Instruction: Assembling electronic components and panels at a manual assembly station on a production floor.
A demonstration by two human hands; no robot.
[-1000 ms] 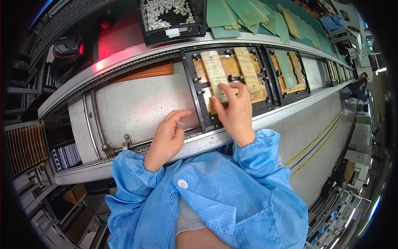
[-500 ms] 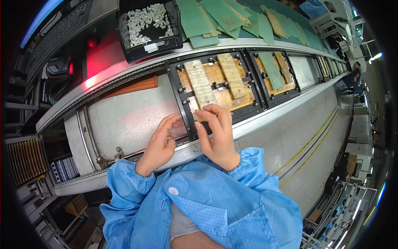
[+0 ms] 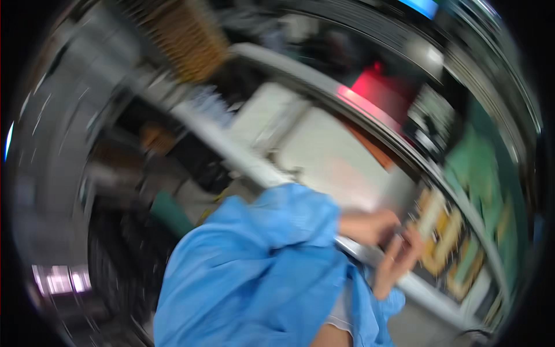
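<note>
Hands closer together, strips now blurred

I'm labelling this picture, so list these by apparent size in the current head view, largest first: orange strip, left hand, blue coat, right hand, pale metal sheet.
Blue coat
Pale metal sheet
Left hand and right hand: blurred and close together, too alike to rank
Orange strip

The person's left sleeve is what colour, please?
The left sleeve is blue, seen best in the head view.
</note>
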